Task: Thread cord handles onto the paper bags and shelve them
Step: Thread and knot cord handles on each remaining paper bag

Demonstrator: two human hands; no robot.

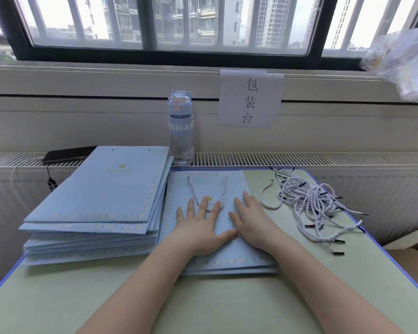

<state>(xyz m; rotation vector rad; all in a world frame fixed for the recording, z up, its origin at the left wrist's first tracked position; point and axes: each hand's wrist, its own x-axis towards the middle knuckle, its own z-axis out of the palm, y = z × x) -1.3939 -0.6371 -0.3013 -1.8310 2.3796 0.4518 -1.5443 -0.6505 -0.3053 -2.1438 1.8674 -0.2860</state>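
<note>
Two bare forearms reach out from the near edge over the pale green tabletop, which has a blue rim. At the far left, a dark phone lies on the slatted radiator grille beneath the window, its near end hidden behind a tall stack of flat light-blue paper bags. The stack fills the left part of the tabletop; its top bag shows a gold crown print and two bare punched holes along its far edge. Just right of the stack's far corner, a clear water bottle with a blue lid stands upright on the grille. In the middle lies a lower pile of the same bags, touching the tall stack's right side. The top bag of this pile has a white twisted cord handle threaded through both holes, its loop lying flat on the paper towards the person. The left hand lies flat and spread on this bag, fingers straight, fingertips on the loop's near end. The right hand lies flat beside it, also spread wide, and the two thumbs nearly meet. On the wall beyond hangs a paper sign with three printed characters. Right of the pile, a loose heap of white cords with black tips sprawls over the tabletop. At the far upper right, a crumpled clear plastic bag sits on the sill.
</note>
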